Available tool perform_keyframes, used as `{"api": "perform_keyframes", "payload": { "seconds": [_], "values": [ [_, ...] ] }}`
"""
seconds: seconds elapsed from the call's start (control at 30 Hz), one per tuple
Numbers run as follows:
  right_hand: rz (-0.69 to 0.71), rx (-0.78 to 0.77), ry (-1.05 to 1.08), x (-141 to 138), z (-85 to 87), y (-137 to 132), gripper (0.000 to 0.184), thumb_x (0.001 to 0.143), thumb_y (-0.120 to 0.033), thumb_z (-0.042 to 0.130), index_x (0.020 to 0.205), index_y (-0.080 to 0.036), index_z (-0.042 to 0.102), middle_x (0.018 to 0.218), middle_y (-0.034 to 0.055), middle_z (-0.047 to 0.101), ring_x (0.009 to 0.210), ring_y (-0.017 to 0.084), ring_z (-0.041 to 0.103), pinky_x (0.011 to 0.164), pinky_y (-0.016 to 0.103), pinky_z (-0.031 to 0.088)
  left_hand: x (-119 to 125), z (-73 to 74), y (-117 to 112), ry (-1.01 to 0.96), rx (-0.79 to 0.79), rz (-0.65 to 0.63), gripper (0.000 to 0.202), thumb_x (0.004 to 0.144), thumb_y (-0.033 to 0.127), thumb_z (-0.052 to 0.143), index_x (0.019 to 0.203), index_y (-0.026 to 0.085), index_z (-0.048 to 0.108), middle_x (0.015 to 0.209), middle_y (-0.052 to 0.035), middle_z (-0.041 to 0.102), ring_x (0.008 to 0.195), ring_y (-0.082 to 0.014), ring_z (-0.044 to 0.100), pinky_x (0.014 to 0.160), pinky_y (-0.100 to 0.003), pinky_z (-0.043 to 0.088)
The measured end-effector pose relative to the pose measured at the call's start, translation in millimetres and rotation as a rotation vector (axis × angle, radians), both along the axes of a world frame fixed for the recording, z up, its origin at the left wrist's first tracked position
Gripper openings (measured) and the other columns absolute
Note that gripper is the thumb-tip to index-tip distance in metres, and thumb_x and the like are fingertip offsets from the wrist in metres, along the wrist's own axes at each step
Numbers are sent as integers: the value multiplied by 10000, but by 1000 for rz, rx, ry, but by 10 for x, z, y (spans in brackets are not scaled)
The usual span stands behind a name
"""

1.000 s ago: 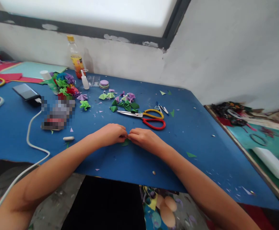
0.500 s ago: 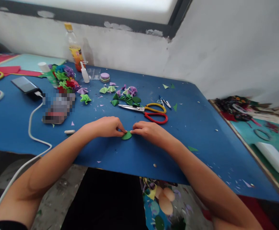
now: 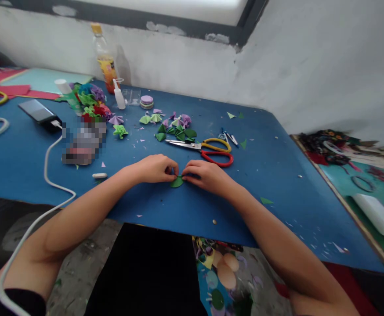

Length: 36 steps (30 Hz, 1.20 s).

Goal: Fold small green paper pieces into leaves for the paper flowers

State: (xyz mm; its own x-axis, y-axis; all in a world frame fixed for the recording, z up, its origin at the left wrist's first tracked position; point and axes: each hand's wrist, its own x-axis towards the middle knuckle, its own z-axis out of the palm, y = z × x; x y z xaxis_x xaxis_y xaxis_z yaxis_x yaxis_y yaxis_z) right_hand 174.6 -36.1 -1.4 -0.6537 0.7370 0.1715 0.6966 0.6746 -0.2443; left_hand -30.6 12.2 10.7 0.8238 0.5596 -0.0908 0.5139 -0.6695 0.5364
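Note:
A small green paper piece with a rounded lower edge is held low over the blue table. My left hand pinches its upper left edge between thumb and fingers. At the upper right edge, my right hand grips the same piece with its fingertips. Just beyond my hands lie scissors with one yellow and one red handle, blades pointing left. Behind the blades sits a cluster of folded green paper pieces, with purple and light green ones beside it.
A drink bottle, a small white squeeze bottle and a purple-lidded round box stand near the wall. To the left are a phone, a white cable and crumpled paper flowers. Paper scraps dot the table.
The whole view has shifted slightly. Both hands have drawn a little closer together on the green paper piece, with their fingers more curled over its upper edge.

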Motion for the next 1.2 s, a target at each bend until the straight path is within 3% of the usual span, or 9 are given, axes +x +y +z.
{"api": "perform_keyframes", "payload": {
  "seconds": [0.23, 0.4, 0.6, 0.67, 0.87, 1.03, 1.2],
  "values": [
    [33, 66, -24, -36, -27, 5, 159, 873, -205, 446, 862, -150, 595, 860, 77, 625, 735, 156, 574, 662, 260, 444, 16, -41, 5, -46, 8, 13, 188, 762, 250, 526, 868, 189, 669, 696, 7, 635, 582, -98, 507, 551, -206, 319],
    [-25, 184, -40, -42, 39, -14, 208, 897, -244, 404, 860, -151, 587, 866, 90, 632, 744, 164, 573, 646, 263, 436, 26, -52, 14, -173, -97, 42, 186, 794, 260, 517, 849, 156, 661, 690, 0, 632, 597, -93, 506, 569, -200, 359],
    [-79, 298, -28, -49, 86, -49, 238, 905, -258, 396, 848, -159, 604, 870, 97, 654, 754, 173, 585, 686, 294, 455, 57, -75, -7, -288, -301, 119, 223, 819, 268, 491, 875, 120, 647, 649, -9, 626, 477, -68, 513, 501, -186, 411],
    [-123, 270, 93, -61, 75, -57, 210, 896, -262, 429, 851, -167, 610, 868, 87, 659, 755, 164, 592, 705, 294, 472, 66, -88, -11, -354, -260, 153, 213, 810, 260, 501, 847, 118, 655, 663, -17, 637, 506, -71, 529, 515, -183, 424],
    [-275, -7, 555, -136, 20, -55, 167, 839, -293, 548, 874, -161, 644, 788, 44, 683, 680, 134, 619, 640, 259, 514, 72, -74, -41, -510, 20, 186, 180, 794, 241, 534, 803, 137, 681, 658, -10, 661, 567, -70, 536, 564, -172, 430],
    [-348, -134, 715, -158, 17, -58, 196, 799, -331, 597, 883, -172, 674, 806, 39, 706, 716, 147, 649, 676, 280, 536, 70, -71, -59, -550, 205, 162, 192, 812, 259, 532, 803, 147, 687, 664, -14, 663, 579, -73, 554, 566, -171, 444],
    [-333, -176, 823, -150, 29, -65, 227, 766, -356, 633, 890, -175, 691, 833, 44, 712, 735, 156, 658, 690, 298, 551, 63, -73, -69, -618, 280, 146, 181, 817, 277, 558, 824, 154, 692, 677, -21, 672, 586, -75, 574, 566, -173, 460]
  ]
}}
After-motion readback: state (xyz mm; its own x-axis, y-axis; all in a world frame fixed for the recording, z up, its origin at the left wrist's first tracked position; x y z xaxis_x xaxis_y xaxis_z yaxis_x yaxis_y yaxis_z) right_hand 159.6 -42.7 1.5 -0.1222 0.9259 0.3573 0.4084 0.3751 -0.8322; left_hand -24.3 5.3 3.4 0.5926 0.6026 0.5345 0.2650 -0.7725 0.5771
